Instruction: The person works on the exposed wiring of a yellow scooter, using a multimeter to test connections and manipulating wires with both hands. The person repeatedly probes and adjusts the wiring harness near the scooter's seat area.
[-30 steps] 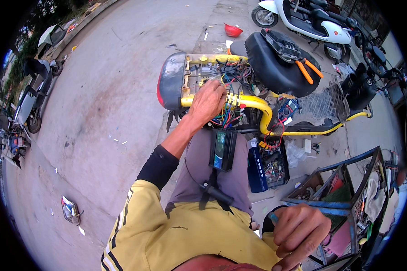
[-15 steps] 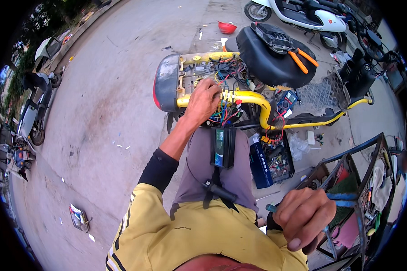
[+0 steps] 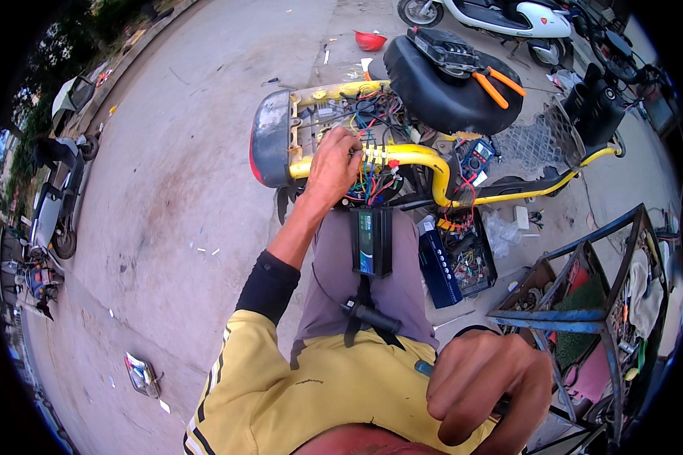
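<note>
My left hand (image 3: 332,165) lies over the yellow frame tube (image 3: 417,154) of a scooter, fingers curled beside the bundle of coloured wires (image 3: 372,178). Whatever it pinches is hidden. Close to my chest, my right hand (image 3: 489,379) is closed around a slim tool; only its teal end (image 3: 424,368) shows, so its kind is unclear. On my lap rests a black controller box (image 3: 372,241) with a green-blue label, wires at its far end. More wiring (image 3: 357,114) fills the open frame behind the left hand.
The black seat (image 3: 448,95) carries a dark case and orange-handled pliers (image 3: 497,86). A multimeter (image 3: 477,158) sits on the scooter. Right of my legs lie a box of parts (image 3: 470,265) and a metal rack (image 3: 584,318). Parked scooters and a red helmet-like bowl (image 3: 369,40) stand farther off.
My right hand has moved left and nearer to me, with the teal-ended tool still in it. The left hand stays at the yellow tube; the view has shifted slightly.
</note>
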Demonstrator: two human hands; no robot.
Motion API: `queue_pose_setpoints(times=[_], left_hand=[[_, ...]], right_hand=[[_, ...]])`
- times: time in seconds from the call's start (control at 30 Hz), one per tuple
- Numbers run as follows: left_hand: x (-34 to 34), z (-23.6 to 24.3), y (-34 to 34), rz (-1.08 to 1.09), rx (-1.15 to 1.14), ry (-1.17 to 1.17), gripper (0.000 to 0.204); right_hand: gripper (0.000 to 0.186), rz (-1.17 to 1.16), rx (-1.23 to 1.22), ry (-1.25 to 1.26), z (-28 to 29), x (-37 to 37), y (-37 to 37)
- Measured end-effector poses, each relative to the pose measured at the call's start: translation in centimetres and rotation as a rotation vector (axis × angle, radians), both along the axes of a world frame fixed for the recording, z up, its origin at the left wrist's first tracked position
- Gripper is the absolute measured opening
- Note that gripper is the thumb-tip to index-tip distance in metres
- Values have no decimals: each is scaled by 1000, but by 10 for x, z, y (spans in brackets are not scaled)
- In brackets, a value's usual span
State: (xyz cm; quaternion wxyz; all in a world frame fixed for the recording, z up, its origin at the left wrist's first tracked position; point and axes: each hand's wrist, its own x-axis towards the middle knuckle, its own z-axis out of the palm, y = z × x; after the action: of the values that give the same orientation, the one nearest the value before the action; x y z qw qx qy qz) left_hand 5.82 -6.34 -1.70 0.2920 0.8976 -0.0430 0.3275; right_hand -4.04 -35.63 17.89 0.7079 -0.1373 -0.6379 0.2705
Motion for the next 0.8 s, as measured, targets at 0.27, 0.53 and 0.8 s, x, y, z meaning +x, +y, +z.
queue_pose_setpoints(times=[0.27, 0.53, 0.8], left_hand=[[0, 1, 1, -29, 122, -19, 12], [4, -1, -3, 51, 110, -21, 11], [-3, -2, -6, 79, -14, 0, 16]], right_hand=[[11, 21, 38, 41, -6, -3, 7], [40, -432, -243, 145, -41, -2, -13], [33, -989, -517, 175, -74, 39, 8]])
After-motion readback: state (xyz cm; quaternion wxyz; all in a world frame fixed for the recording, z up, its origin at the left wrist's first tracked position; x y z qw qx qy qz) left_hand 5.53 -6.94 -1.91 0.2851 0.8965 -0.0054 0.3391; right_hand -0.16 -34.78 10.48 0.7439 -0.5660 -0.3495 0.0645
